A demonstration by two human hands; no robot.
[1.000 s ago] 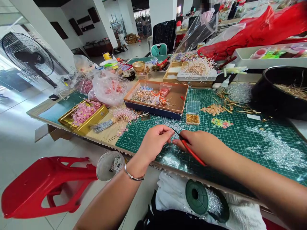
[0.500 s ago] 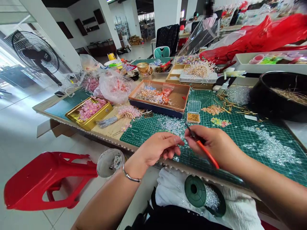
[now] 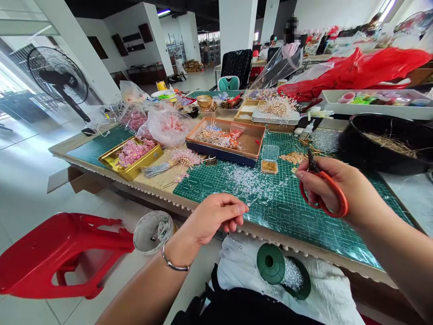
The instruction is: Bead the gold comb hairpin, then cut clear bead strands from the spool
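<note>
My left hand point(image 3: 218, 214) is over the table's front edge, thumb and forefinger pinched together, the other fingers curled. Whatever sits in that pinch is too small to make out. My right hand point(image 3: 333, 185), farther right above the green cutting mat point(image 3: 291, 221), is closed round scissors point(image 3: 329, 205) with orange-red loop handles, their dark blades pointing up and away. Loose clear beads point(image 3: 248, 183) lie scattered on the mat between and beyond the hands. On white cloth in my lap rests a green spool point(image 3: 270, 263) wound with shiny clear beads.
Behind the beads stand a small clear case of gold beads point(image 3: 269, 167) and a shallow box point(image 3: 252, 158) of ornaments. A gold tin point(image 3: 154, 157) of pink flowers is left; a black bowl point(image 3: 389, 155) is right. A red stool point(image 3: 64, 253) and white bin point(image 3: 149, 239) stand below.
My right hand has moved right and up with the scissors, away from my left hand. The left hand has shifted slightly left and is still pinched. The view has tilted up a little.
</note>
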